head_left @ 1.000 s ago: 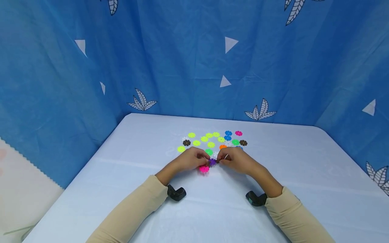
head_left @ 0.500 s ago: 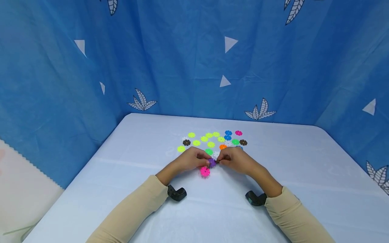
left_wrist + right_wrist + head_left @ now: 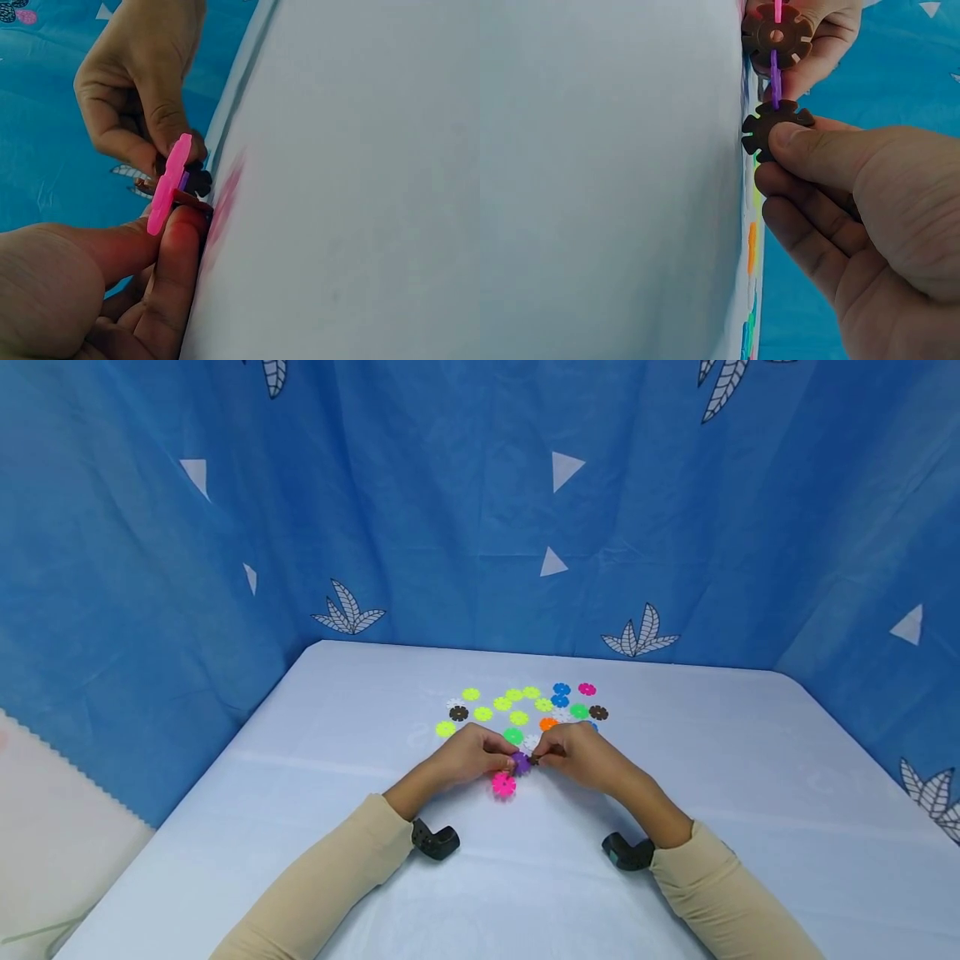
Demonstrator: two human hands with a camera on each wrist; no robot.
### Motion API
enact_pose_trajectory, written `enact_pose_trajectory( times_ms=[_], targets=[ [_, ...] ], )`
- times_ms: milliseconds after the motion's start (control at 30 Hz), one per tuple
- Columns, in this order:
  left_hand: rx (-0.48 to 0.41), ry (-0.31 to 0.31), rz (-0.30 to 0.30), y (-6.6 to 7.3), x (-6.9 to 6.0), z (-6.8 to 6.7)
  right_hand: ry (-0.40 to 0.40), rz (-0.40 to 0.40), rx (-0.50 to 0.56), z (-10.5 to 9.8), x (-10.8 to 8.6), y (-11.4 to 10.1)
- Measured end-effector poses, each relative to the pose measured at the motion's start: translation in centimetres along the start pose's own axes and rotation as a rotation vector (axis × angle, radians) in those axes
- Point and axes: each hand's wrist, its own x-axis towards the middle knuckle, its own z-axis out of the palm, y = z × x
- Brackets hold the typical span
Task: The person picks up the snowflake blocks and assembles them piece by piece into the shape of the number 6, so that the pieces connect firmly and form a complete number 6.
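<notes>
Flower-shaped notched plastic discs are joined in a short chain between the hands: a pink disc (image 3: pixel 504 785), a brown disc (image 3: pixel 757 37), a purple disc (image 3: pixel 521 763) and a second brown disc (image 3: pixel 759 135). My left hand (image 3: pixel 472 753) pinches the first brown disc between thumb and fingers, with the pink disc standing beside its thumb. My right hand (image 3: pixel 583 757) pinches the second brown disc, thumb on its face. In the right wrist view the purple disc stands edge-on, its ends meeting both brown discs. How deep the slots engage cannot be told.
Behind the hands lie several loose discs: yellow (image 3: pixel 483 713), blue (image 3: pixel 560 701), green (image 3: pixel 513 737), orange (image 3: pixel 548 724), brown (image 3: pixel 458 713) and white ones. Black devices sit at the left wrist (image 3: pixel 437 841) and right wrist (image 3: pixel 628 852). A blue curtain (image 3: pixel 465 510) hangs behind the white table (image 3: pixel 525 893).
The pink disc has swung from lying tilted under the left fingers to facing the head camera. The purple disc has turned with it. Both hands stay nearly in place.
</notes>
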Motion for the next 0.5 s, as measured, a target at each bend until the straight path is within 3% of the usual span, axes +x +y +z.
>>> enact_pose_trajectory(
  times_ms=[500],
  targets=[
    [-0.036,-0.017,0.025,0.06,0.00,-0.16,0.019,-0.046,0.022,0.32,0.20,0.24]
  ],
)
